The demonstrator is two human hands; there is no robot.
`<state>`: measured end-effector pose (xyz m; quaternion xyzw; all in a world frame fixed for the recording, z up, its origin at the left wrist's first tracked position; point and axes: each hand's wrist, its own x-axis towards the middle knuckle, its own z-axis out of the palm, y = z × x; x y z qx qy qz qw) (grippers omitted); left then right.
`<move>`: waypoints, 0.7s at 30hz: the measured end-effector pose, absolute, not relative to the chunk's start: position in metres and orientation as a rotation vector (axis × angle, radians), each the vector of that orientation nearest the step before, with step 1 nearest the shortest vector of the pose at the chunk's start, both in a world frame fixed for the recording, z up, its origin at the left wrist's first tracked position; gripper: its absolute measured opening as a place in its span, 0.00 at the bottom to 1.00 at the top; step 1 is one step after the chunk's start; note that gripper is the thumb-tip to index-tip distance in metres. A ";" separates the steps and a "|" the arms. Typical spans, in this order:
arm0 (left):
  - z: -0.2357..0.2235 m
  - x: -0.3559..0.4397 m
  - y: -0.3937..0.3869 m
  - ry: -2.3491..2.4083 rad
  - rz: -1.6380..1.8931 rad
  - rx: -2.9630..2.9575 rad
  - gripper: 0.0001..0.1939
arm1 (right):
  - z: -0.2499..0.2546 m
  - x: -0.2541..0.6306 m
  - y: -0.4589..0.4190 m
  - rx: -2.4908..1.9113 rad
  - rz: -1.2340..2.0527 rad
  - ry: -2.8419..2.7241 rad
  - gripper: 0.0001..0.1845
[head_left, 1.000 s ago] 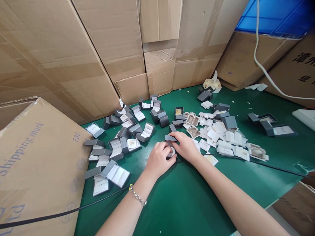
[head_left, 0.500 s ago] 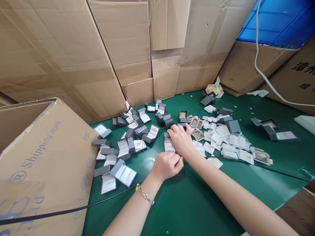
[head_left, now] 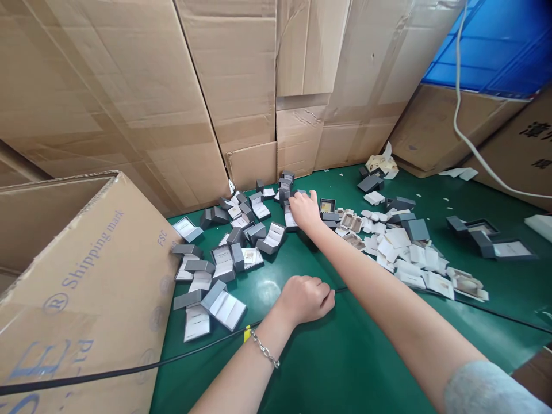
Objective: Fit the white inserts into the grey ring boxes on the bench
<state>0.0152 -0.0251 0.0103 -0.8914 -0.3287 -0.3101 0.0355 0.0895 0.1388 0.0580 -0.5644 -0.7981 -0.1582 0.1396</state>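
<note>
One open grey box (head_left: 290,220) shows its white inside.

Right at my right hand (head_left: 305,211), there's a small dark-grey lidded box (head_left: 290,221), matt-looking outside, its white inside flat as paper or cloth, I can't tell which! Below me, a smooth green tabletop (head_left: 357,356) gleams, glossy enough to throw back light. Bright metal links on my silver chain bracelet (head_left: 264,347)! Soft grey cloth sleeve (head_left: 487,390), matt. Behind, tall brown cardboard panels (head_left: 241,75), dull, striped with shinier tape; a blue crate (head_left: 504,57), plastic by its look; and creased, papery white pieces (head_left: 392,237).
</note>
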 end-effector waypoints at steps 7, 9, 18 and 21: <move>0.007 0.015 -0.024 -1.099 -0.969 -2.769 0.18 | 0.105 0.119 0.149 -1.682 -0.138 -2.096 0.23; 0.007 0.015 -0.024 -1.136 -0.972 -2.784 0.19 | 0.108 0.146 0.159 -1.845 -0.085 -2.008 0.23; 0.009 0.016 -0.023 -1.327 -0.959 -2.884 0.20 | 0.069 0.197 0.169 -2.262 0.209 -2.002 0.17; 0.012 0.015 -0.023 -1.514 -1.007 -2.925 0.19 | 0.078 0.194 0.159 -2.067 0.078 -1.938 0.18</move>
